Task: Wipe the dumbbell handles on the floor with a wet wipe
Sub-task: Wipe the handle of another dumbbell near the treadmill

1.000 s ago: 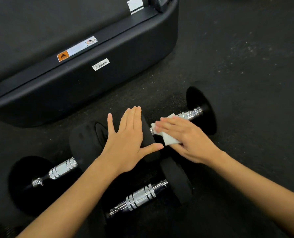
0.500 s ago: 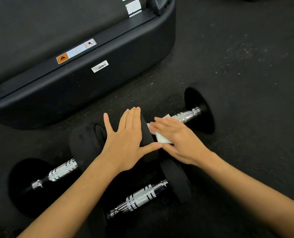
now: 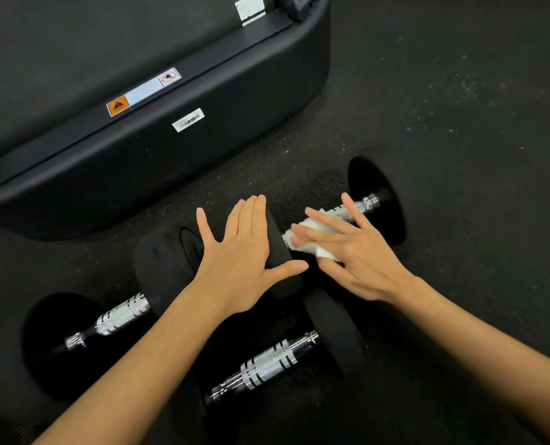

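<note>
Dumbbell handles show up as three chrome bars on the black rubber floor (image 3: 460, 123) in the head view, the only one I have. The far-right handle (image 3: 362, 205) is the one under my right hand (image 3: 357, 255): I see the white wet wipe (image 3: 312, 234) pressed onto the bar by splayed fingers (image 3: 321, 221), draped over it rather than closed in a fist, so the hand grasps the wipe flat against the metal just beside the inner black weight plate (image 3: 280, 252). The outer plate (image 3: 376, 200) stands past my fingertips with a short bare stretch of knurled chrome between. My left hand (image 3: 244, 255) lies open and flat on top of that inner plate, holding nothing. A second handle (image 3: 119, 317) sits to the left, well apart from either hand, and a third (image 3: 267, 364) lies nearest me between my forearms. A treadmill base (image 3: 170, 155) with a barcode sticker (image 3: 187, 119) lies beyond.
</note>
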Tool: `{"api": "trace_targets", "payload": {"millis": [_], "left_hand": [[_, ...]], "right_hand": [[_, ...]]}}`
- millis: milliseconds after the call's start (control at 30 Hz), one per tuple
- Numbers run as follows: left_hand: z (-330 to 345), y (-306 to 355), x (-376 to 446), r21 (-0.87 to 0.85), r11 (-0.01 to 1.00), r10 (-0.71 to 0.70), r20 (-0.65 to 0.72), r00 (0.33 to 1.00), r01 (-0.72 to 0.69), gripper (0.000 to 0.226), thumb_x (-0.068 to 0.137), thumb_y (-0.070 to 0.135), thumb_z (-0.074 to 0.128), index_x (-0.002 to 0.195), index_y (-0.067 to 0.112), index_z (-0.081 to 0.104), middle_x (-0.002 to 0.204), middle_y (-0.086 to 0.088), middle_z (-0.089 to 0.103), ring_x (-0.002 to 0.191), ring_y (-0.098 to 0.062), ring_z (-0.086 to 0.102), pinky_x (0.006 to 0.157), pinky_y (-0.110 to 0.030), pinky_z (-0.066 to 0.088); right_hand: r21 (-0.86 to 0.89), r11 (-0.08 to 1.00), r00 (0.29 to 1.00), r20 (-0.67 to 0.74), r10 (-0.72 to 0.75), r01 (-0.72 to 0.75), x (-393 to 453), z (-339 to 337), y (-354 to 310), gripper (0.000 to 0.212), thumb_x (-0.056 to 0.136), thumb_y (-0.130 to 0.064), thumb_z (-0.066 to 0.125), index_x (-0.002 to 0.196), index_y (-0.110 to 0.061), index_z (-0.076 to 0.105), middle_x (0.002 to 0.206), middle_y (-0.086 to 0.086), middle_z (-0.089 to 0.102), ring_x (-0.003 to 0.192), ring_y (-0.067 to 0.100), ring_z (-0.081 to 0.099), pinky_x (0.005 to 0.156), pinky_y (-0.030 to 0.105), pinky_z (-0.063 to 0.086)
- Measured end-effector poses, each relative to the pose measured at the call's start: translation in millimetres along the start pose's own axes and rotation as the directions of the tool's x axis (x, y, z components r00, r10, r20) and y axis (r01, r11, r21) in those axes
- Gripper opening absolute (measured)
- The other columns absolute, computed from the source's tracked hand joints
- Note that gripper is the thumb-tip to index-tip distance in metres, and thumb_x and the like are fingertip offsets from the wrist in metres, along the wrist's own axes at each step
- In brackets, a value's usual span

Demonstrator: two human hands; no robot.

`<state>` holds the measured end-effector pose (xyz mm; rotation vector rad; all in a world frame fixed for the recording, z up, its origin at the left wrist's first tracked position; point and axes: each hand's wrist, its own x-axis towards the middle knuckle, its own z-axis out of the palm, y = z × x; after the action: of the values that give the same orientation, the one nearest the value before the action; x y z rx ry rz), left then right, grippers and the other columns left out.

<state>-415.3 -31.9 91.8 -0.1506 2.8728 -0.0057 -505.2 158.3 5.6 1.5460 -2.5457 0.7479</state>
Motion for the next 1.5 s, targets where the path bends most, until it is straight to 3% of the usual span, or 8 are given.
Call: {"api": "trace_targets", "payload": {"millis": [100,300,500,733,1067,1200,1333,1500], "left_hand": [[3,-2,0,0.030,1.000,0.003,-0.018,1.000,-0.002,0.112,0.074,0.089,0.009,0.151,0.012,-0.016,0.163,-0.002,-0.009,0.150,-0.018,-0.008,0.112,-0.069,-0.005],[1,0,0,0.028,1.000,-0.001,-0.009,1.000,0.001,0.112,0.074,0.086,0.013,0.152,0.011,-0.014,0.163,-0.002,-0.008,0.150,-0.019,-0.008,0.111,-0.069,-0.006],[-1,0,3,0.069,0.998,-0.007,-0.012,1.000,0.007,0.110,0.078,0.088,0.010,0.152,0.009,-0.012,0.163,-0.002,-0.006,0.150,-0.018,-0.004,0.111,-0.070,-0.006],[1,0,0,0.063,0.998,-0.003,-0.010,1.000,0.004,0.110,0.076,0.088,0.009,0.151,0.012,-0.016,0.163,-0.003,-0.007,0.150,-0.018,-0.007,0.114,-0.066,-0.006],[6,0,-2,0.083,0.996,0.038,-0.084,0.996,-0.031,0.110,0.077,0.084,0.007,0.153,0.007,-0.010,0.164,-0.007,-0.003,0.151,-0.020,-0.005,0.115,-0.058,-0.009],[11,-1,-2,0.133,0.989,0.093,-0.177,0.980,-0.070,0.110,0.080,0.082,0.005,0.153,-0.001,0.005,0.162,-0.015,0.012,0.150,-0.026,0.008,0.119,-0.054,0.003],[17,-1,-5,0.095,0.984,0.168,-0.267,0.949,-0.148,0.100,0.089,0.073,0.017,0.151,-0.005,0.012,0.160,-0.021,0.014,0.150,-0.029,0.010,0.121,-0.044,0.018],[27,4,-10,0.060,0.983,0.186,-0.346,0.920,-0.176,0.088,0.094,0.062,0.024,0.149,-0.007,0.020,0.158,-0.022,0.019,0.148,-0.031,0.015,0.118,-0.048,0.026]], "right_hand": [[-0.001,1.000,1.000,-0.024,0.003,-0.003,8,7,-12,0.049,0.098,-0.031,0.032,0.143,-0.023,0.049,0.147,-0.011,0.049,0.147,0.020,0.028,0.122,0.050,-0.001],[-0.014,0.999,0.999,-0.009,0.033,-0.033,2,8,-11,0.050,0.099,-0.037,0.028,0.143,-0.027,0.050,0.147,-0.013,0.049,0.149,0.017,0.024,0.123,0.052,0.002],[-0.038,0.998,0.995,0.084,0.049,-0.046,23,7,-12,0.054,0.099,-0.038,0.027,0.144,-0.017,0.048,0.145,-0.001,0.053,0.142,0.025,0.039,0.123,0.043,0.007],[0.113,0.994,0.999,0.046,-0.004,-0.001,6,4,-12,0.051,0.099,-0.031,0.034,0.145,-0.011,0.046,0.147,0.002,0.050,0.140,0.018,0.039,0.123,0.034,0.012],[0.063,0.997,0.999,0.024,0.039,-0.041,2,1,-6,0.052,0.097,-0.030,0.032,0.147,-0.020,0.043,0.147,-0.005,0.049,0.139,0.010,0.039,0.124,0.037,0.009],[0.001,0.998,0.998,0.041,0.056,-0.056,21,6,-13,0.051,0.095,-0.032,0.033,0.137,-0.013,0.056,0.127,0.000,0.063,0.123,0.017,0.054,0.122,0.037,0.013],[0.113,0.993,1.000,0.015,0.023,-0.024,9,4,-13,0.050,0.096,-0.029,0.035,0.140,-0.012,0.053,0.139,0.000,0.057,0.133,0.014,0.047,0.124,0.033,0.010],[0.211,0.968,0.982,-0.098,0.159,-0.136,5,9,-15,0.049,0.095,-0.027,0.038,0.137,-0.008,0.055,0.140,0.001,0.057,0.137,0.018,0.045,0.124,0.037,0.012]]}}
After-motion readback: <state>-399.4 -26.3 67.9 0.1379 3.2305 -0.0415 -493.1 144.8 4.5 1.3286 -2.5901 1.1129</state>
